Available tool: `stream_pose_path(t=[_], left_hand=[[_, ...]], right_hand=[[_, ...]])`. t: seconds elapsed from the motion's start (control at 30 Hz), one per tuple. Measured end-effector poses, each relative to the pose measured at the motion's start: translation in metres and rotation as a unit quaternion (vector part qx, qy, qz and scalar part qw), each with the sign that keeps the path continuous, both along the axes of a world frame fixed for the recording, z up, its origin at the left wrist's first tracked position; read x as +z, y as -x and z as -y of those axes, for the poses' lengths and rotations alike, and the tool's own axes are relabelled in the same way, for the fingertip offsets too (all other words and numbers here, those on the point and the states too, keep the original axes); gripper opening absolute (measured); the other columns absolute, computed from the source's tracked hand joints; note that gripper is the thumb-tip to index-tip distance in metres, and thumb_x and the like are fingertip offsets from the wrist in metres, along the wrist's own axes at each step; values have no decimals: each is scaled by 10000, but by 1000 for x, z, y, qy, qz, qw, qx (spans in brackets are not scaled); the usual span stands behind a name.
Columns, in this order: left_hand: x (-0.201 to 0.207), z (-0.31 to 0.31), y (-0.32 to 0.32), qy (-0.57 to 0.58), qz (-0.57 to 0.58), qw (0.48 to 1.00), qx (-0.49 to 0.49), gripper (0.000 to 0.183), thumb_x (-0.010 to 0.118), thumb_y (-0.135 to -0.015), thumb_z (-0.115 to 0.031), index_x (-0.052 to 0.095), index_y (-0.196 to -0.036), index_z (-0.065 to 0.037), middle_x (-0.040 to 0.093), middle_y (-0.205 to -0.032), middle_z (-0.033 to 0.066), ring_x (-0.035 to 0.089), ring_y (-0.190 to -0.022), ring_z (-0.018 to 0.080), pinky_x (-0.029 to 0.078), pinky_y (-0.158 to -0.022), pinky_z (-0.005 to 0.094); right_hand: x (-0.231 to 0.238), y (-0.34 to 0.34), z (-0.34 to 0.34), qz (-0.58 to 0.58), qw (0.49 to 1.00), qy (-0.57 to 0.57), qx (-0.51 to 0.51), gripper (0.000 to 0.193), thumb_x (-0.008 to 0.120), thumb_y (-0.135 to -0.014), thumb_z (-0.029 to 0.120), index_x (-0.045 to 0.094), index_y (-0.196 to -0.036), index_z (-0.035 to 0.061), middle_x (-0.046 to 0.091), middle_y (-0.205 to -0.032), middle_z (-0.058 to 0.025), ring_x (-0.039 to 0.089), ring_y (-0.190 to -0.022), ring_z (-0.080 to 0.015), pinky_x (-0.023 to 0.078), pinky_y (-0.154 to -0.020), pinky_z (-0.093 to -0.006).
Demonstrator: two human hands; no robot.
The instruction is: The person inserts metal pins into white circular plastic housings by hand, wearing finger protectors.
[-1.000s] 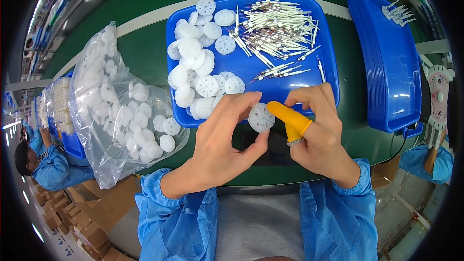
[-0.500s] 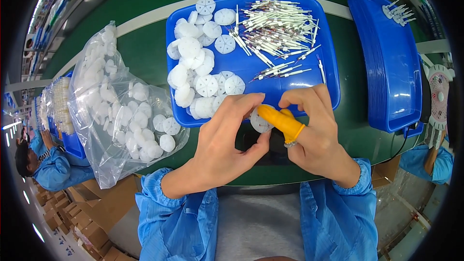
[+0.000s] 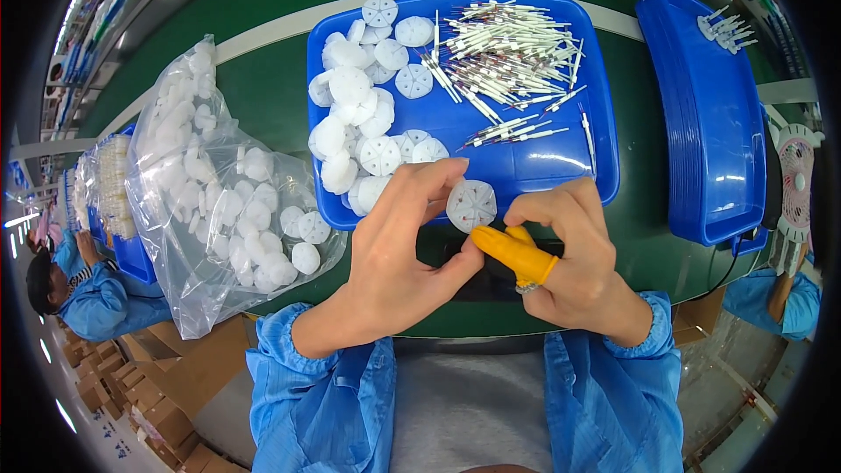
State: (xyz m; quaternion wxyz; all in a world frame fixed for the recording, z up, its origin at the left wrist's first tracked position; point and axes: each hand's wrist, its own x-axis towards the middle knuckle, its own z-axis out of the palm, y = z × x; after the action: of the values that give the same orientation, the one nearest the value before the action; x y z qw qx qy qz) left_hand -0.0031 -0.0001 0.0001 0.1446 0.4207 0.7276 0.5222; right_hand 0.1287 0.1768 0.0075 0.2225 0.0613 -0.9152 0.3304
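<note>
Left hand (image 3: 399, 241): pinching round white plastic disc (image 3: 472, 205)
Right hand (image 3: 574, 250): at disc edge; grip unclear
Blue plastic tray (image 3: 534, 158): bare front-centre

seemingly narrow gap, tray (image 3: 604, 105) to stack (image 3: 701, 140)

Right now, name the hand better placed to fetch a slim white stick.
Probably the right hand: the slim white sticks lie toward its side, while the left hand holds the round white disc.

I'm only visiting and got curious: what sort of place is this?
Probably a factory assembly line: a blue tray holds piles of matching white discs and thin white rods, and another person in blue workwear is at the left.
</note>
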Motion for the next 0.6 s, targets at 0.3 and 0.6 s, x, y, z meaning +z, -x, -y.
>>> stream_pose_path(t=[0.3, 0.6], left_hand=[[2, 0, 0, 5, 8, 1000, 6, 692, 820, -769, 66, 582, -1412, -21, 643, -1205, 157, 713, -1066, 285, 642, -939, 379], [3, -1, -4, 2, -17, 1000, -11, 647, 823, -778, 70, 594, -1379, 3, 661, -1177, 172, 727, -1019, 293, 636, -892, 356]], right_hand=[[1, 2, 2, -12, 1000, 14, 20, 252, 748, -488, -40, 670, -728, -42, 651, -1123, -217, 543, -907, -331, 383, -728, -428], [0, 7, 1, -20, 999, 32, 24, 320, 712, -490, -91, 696, -809, -64, 644, -1116, -208, 534, -887, -336, 411, -715, -422]])
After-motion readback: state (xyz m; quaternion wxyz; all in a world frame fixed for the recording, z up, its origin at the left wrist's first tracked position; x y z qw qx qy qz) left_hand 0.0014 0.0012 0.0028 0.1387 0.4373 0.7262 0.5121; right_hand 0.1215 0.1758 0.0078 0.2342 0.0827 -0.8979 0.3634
